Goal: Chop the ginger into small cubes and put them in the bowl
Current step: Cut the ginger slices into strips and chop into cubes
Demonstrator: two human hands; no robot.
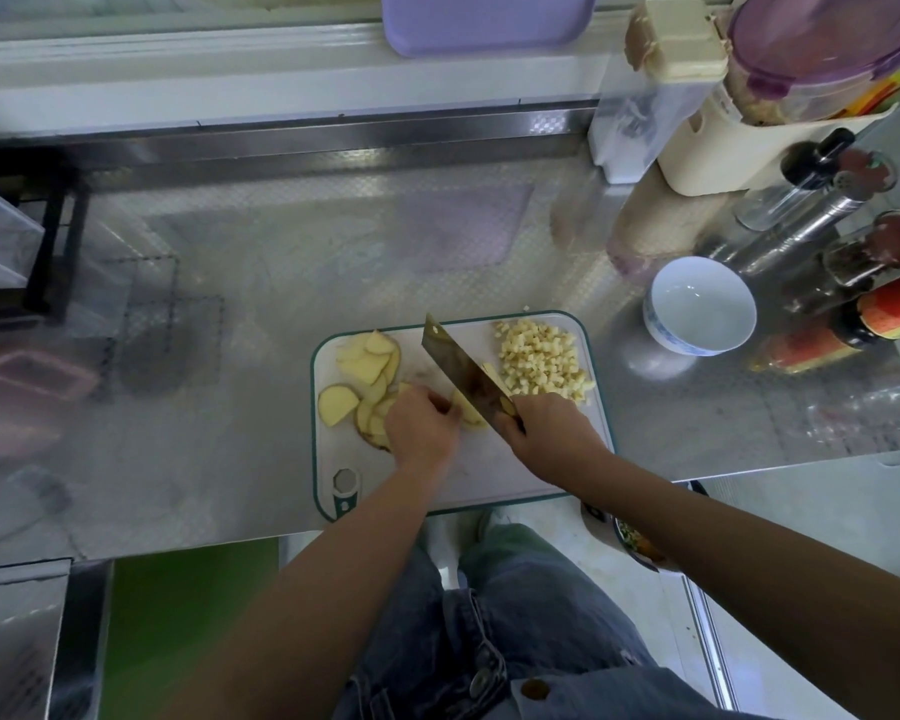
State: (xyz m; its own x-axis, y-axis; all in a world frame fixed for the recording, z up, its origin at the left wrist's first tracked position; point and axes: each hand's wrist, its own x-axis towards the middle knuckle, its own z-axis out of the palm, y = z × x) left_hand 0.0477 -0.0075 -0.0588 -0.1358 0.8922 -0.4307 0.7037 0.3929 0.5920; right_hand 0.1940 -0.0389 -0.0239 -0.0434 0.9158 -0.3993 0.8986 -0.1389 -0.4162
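Steel bench (281, 252) is carrying a cutting board (468, 475), ginger slices (365, 366) lying at its left, ginger cubes (539, 358) heaped at its right near the bowl (666, 330). Left hand (421, 426) is pinning slices with curled fingers; right hand (552, 433) is gripping the cleaver (458, 363).

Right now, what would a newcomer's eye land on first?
The knife, gripped by the right hand, slants across the board's middle while the left hand holds slices beside the blade. A pile of cubes sits at the board's far right; the white bowl just right of it is empty.
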